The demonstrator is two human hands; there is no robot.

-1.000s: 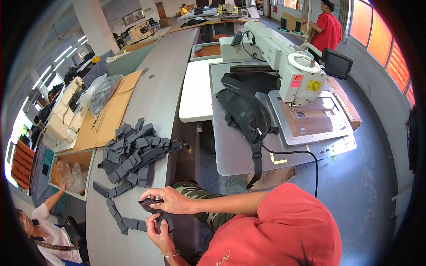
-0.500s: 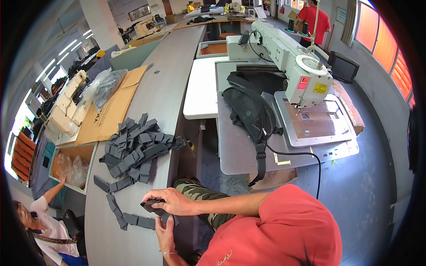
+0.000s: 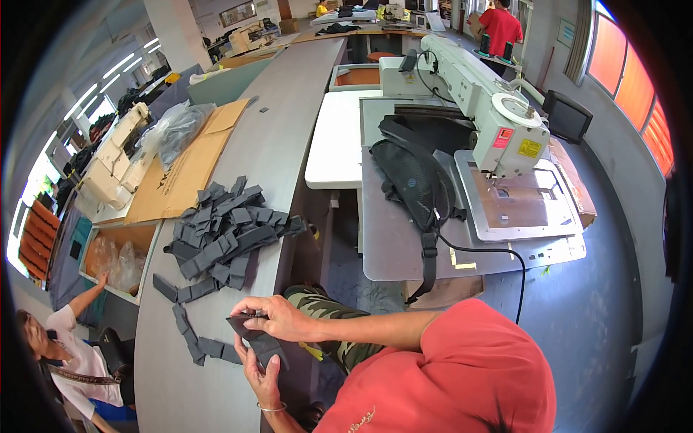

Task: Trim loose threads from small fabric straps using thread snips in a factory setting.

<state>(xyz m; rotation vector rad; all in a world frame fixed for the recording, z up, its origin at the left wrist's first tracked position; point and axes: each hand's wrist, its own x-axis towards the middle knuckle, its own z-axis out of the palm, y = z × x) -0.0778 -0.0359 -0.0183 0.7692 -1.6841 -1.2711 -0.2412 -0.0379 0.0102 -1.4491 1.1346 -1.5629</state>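
Observation:
A strip of joined dark grey fabric pieces runs along the table's near edge to my hands. My left hand, with a bracelet at the wrist, holds the strip's end from below, thumb on one side and fingers on the other. Above it, my right hand is closed on a dark flat piece with a pointed corner; its kind is hard to make out. Both hands are close together over the table edge. A heap of similar grey fabric pieces lies farther along the table.
The long grey table runs away from me, with flattened cardboard and a plastic bag at left. A sewing machine stands right, beside a black bag. At lower left a co-worker reaches into a drawer.
My left hand has opened wider around the grey strip and shows more of it. The dark piece in my right hand now shows a broader face. The view has shifted slightly.

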